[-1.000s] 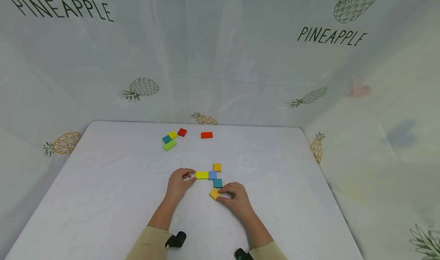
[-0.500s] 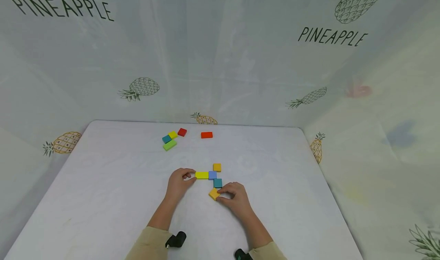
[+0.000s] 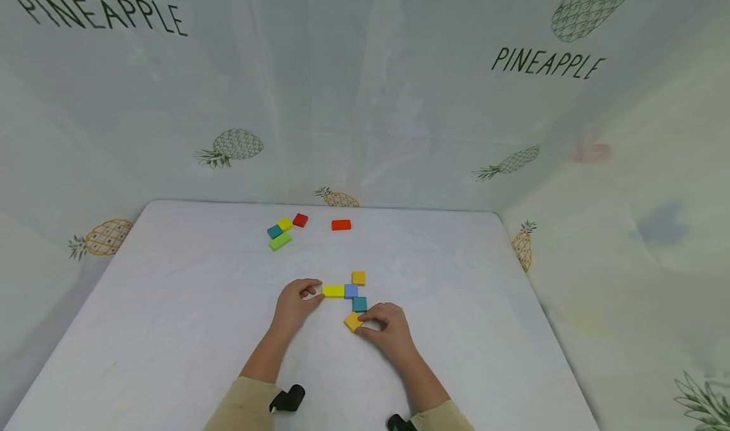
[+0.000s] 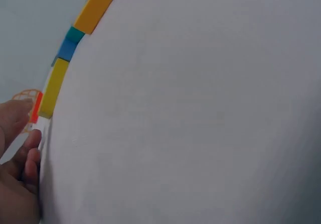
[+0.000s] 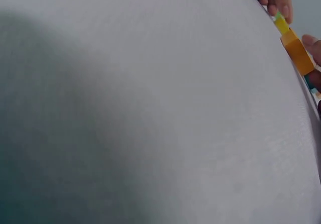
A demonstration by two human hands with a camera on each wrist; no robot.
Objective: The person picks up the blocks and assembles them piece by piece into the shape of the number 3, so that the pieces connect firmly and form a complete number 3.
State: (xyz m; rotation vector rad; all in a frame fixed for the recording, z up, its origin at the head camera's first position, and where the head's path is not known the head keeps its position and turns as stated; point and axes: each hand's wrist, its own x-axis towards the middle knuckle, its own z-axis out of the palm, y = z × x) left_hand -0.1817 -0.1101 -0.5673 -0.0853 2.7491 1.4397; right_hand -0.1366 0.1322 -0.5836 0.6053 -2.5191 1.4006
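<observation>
On the white table, my left hand (image 3: 294, 302) has its thumb and index finger at the left end of a yellow rectangular block (image 3: 333, 291), pinching it by the corners. A small blue block (image 3: 350, 291) meets that block's right end. Diagonally below the blue one lies a teal block (image 3: 359, 304); above it is an orange block (image 3: 358, 278). My right hand (image 3: 392, 331) pinches another orange block (image 3: 352, 322), turned at an angle just below the teal one. In the right wrist view, this orange block (image 5: 298, 53) shows beside the fingertips.
Toward the back of the table, a yellow block (image 3: 285, 224), a teal block (image 3: 275, 232) and a light green block (image 3: 280, 241) sit together, with a dark red block (image 3: 300, 220) beside them. An orange-red block (image 3: 341, 225) lies farther right. A pineapple-print curtain (image 3: 365, 101) hangs behind.
The right hand has shifted the angled orange block very slightly left. The left hand and the other blocks keep their places; the head view has moved a little.
</observation>
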